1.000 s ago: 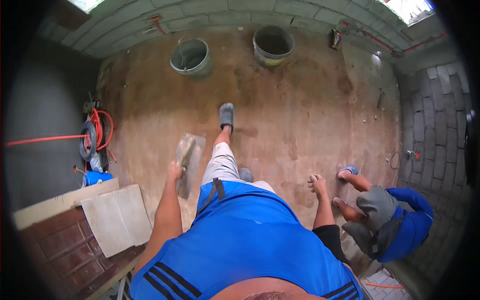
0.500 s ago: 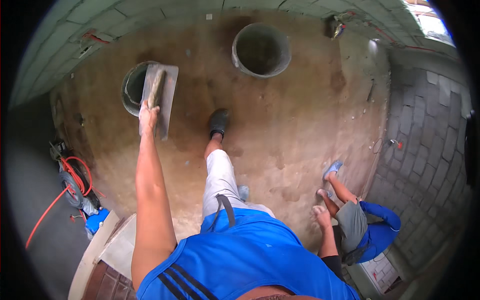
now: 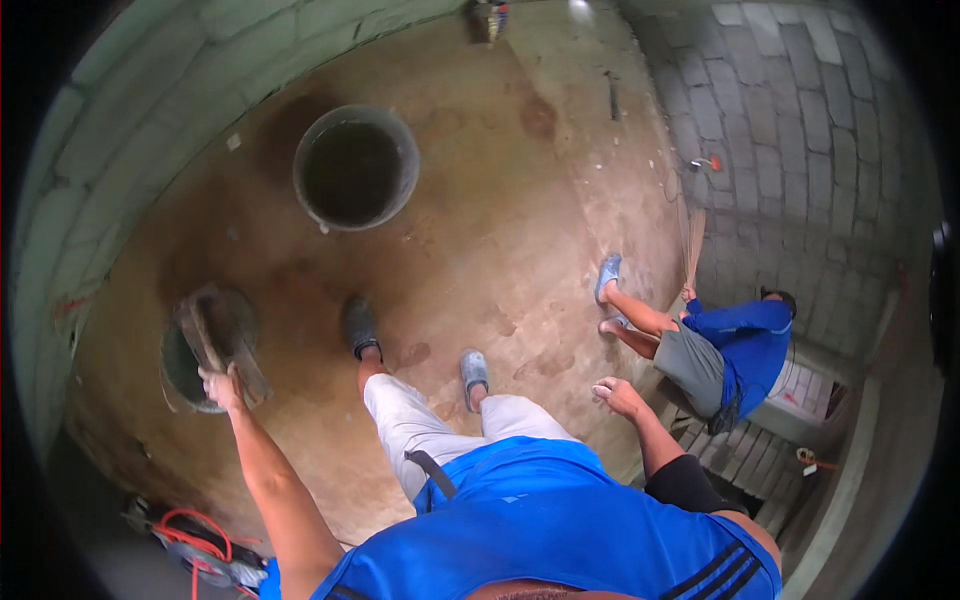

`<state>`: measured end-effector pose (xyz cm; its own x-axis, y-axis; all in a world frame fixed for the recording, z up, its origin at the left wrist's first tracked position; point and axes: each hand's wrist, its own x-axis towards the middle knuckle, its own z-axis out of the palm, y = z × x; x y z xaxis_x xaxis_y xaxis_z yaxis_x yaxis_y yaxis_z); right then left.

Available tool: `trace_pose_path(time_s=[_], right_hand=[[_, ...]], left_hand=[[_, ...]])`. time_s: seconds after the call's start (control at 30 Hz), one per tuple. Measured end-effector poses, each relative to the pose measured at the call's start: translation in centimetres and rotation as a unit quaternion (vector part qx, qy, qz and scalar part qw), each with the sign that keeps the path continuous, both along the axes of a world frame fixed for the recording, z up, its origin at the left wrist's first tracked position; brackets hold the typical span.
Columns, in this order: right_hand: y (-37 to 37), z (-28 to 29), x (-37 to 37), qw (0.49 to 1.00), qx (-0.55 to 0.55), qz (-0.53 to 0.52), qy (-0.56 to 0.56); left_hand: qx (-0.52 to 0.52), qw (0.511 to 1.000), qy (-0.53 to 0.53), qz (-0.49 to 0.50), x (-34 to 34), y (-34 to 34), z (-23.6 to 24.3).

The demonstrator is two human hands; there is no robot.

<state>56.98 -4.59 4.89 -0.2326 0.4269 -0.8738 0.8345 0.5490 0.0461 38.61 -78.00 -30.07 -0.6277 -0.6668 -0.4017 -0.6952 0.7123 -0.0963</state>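
My left hand [image 3: 220, 388] grips a flat metal trowel [image 3: 225, 350] with a long handle, held over a grey bucket [image 3: 180, 365] at the left, which it partly hides. My right hand [image 3: 615, 396] hangs beside my hip with curled fingers; whether the pale patch at them is an object or grime I cannot make out. Beyond the trowel, a second bucket [image 3: 355, 166] stands on the stained floor [image 3: 500, 180], dark liquid inside.
At the right a person in blue [image 3: 738, 355] holds a bundle of thin sticks [image 3: 694, 240] near the block wall [image 3: 800, 120]. Red hose [image 3: 190, 520] lies coiled at lower left. A block wall [image 3: 120, 150] curves along the upper left. A slim dark object [image 3: 613, 95] lies near the right floor edge.
My left arm has swung the trowel forward to the left bucket. The view has turned, shifting both buckets leftward. The other person's hand now shows holding thin sticks.
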Motion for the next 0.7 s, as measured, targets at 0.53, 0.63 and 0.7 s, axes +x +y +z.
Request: trace_pose_path(time_s=[0.53, 0.63, 0.7], right_hand=[[17.7, -10.4, 8.7, 0.977, -0.125, -0.173, -0.024], [24.9, -15.9, 4.0, 0.987, -0.069, -0.078, 0.123], [29.0, -9.7, -5.2, 0.946, -0.075, -0.200, 0.242]], left_hand=[[0.267, 0.953, 0.030, -0.136, -10.3, 30.2, 16.5], [0.297, 0.947, 0.006, -0.123, -14.7, 37.7, 19.4], [0.368, 0.921, -0.098, -0.076, -17.3, 43.4, 21.6]])
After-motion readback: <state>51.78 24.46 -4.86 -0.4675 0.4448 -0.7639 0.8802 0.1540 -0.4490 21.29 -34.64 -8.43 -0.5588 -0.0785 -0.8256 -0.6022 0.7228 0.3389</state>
